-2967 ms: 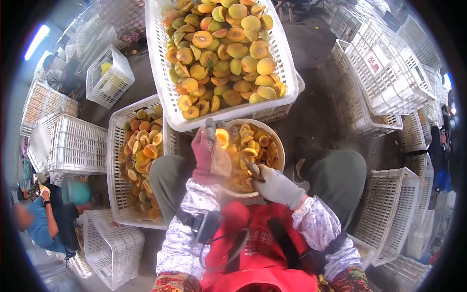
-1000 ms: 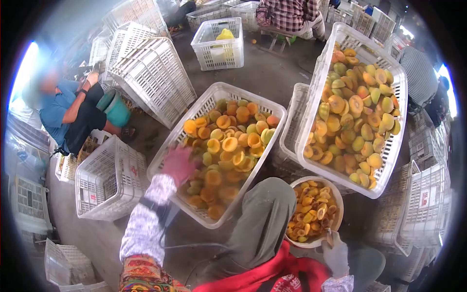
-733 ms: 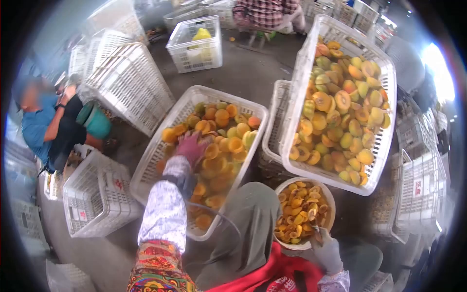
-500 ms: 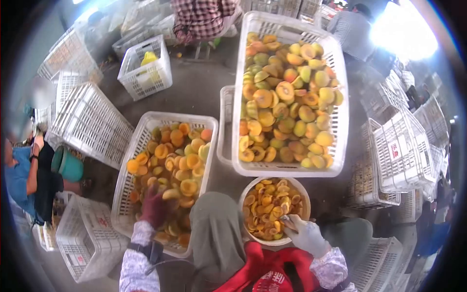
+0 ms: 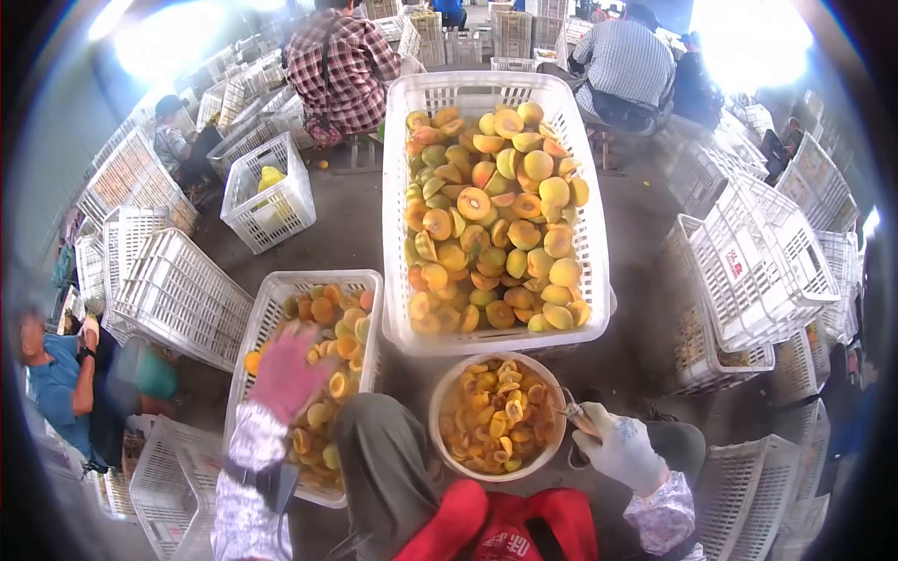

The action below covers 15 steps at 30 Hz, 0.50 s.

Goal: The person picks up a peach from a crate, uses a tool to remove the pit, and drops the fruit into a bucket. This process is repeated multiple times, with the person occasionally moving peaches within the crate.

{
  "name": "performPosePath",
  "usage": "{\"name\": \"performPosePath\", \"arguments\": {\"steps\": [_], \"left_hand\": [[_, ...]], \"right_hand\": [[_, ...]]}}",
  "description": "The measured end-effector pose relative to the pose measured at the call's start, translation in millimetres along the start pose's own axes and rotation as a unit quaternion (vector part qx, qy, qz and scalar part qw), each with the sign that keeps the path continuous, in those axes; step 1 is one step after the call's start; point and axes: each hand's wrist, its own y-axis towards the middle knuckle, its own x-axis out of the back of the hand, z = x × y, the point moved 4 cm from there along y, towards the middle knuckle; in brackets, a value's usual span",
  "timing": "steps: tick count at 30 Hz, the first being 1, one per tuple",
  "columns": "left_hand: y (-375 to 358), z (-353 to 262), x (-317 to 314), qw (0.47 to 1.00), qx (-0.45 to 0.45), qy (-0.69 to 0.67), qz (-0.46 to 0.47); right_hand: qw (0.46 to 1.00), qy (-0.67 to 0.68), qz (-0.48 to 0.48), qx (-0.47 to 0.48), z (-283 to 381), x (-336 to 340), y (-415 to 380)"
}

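Note:
My left hand (image 5: 292, 376), in a pinkish-red glove, hovers over the left crate (image 5: 241, 374) of halved apricots (image 5: 323, 411). It is a little blurred; its fingers look spread, and I see nothing held. My right hand (image 5: 625, 453), in a white glove, is wrapped round a small tool (image 5: 587, 425) with a brownish handle and a metal tip. That tip sits by the right rim of a round white tub (image 5: 438, 421), which holds cut apricot pieces (image 5: 496, 411). Beyond the tub stands a large white crate (image 5: 496, 344) heaped with apricot halves (image 5: 496, 224).
White crates (image 5: 187, 285) stack up on the left, and more crates (image 5: 758, 271) on the right. A small crate (image 5: 271, 201) holds something yellow. Other people sit ahead, one in a checked shirt (image 5: 337, 70); a person in blue (image 5: 65, 374) is at far left.
My view has tilted up and shifted. My left hand has lifted off the fruit in the left crate. My right hand, with the tool, has drawn back from over the tub to its right rim.

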Motion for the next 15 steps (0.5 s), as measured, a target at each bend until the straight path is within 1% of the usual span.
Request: {"name": "performPosePath", "arguments": {"steps": [2,3,4,5,6,7,8,9,10,11,12,13,14,15], "left_hand": [[50,-17,-4,0.993,-0.072,-0.070,-0.065],[58,-36,7,0.983,-0.105,-0.068,-0.136],[67,-30,5,0.972,-0.129,-0.066,-0.186],[64,-23,5,0.968,-0.103,-0.077,-0.217],[54,0,-1,0.964,-0.060,-0.121,-0.231],[41,25,-9,0.954,-0.019,-0.164,-0.252],[13,58,-25,0.932,0.068,-0.237,-0.265],[-26,83,-39,0.896,0.152,-0.310,-0.278],[-68,84,-38,0.870,0.270,-0.242,-0.334],[-114,91,-45,0.789,0.315,-0.419,-0.320],[-155,110,-62,0.701,0.397,-0.473,-0.357],[-197,172,-126,0.612,0.338,-0.582,-0.416],[-231,178,-135,0.590,0.486,-0.546,-0.344],[-264,236,-212,0.692,0.417,-0.509,-0.295]], "right_hand": [[1.000,0.021,-0.015,0.002,-3,-6,2],[0.999,0.040,-0.022,0.008,-5,-8,2],[0.999,0.050,-0.020,-0.003,-7,-8,0],[0.998,0.063,-0.016,-0.016,-10,-7,-4],[0.994,0.096,-0.004,-0.055,-16,-7,-9],[0.995,0.090,-0.024,-0.032,-19,-5,-12],[0.995,0.077,-0.009,-0.059,-21,-4,-13],[0.994,0.059,0.004,-0.087,-24,-3,-16],[0.995,0.062,0.014,-0.078,-24,-5,-18],[0.994,0.057,0.021,-0.086,-25,-7,-18],[0.994,0.052,0.028,-0.093,-25,-10,-18],[0.995,0.053,0.038,-0.080,-23,-15,-17],[0.994,0.072,0.042,-0.064,-20,-20,-17],[0.994,0.089,0.047,-0.050,-17,-25,-16]]}}
